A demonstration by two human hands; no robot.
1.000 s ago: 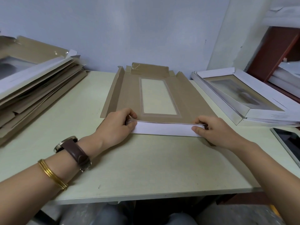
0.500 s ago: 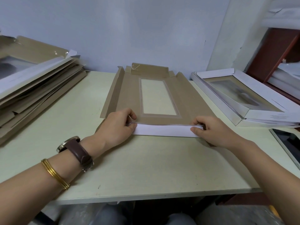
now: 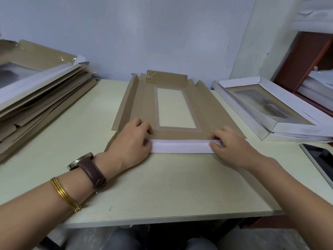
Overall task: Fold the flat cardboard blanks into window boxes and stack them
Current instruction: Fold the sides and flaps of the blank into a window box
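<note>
At the middle of the bench (image 3: 162, 186) lies a brown cardboard blank (image 3: 144, 105), its long axis running straight away from the person and its clear window (image 3: 175, 107) centred. Its near flap (image 3: 182, 146), white side showing, is turned up along the edge closest to the body and runs crosswise, left to right. The left hand (image 3: 131, 139) holds one end and the right hand (image 3: 232, 143) the other. Each grip is narrow, with the thumb on the white face and the fingers curled over the top edge onto the brown side. Both hands sit equally near, so the coming fold likely turns on pushing the flap evenly away, over its crease, toward the window. A pile of flat blanks (image 3: 45, 91) sits at far left, and finished boxes (image 3: 288, 103) are stacked at right, well apart from the work.
</note>
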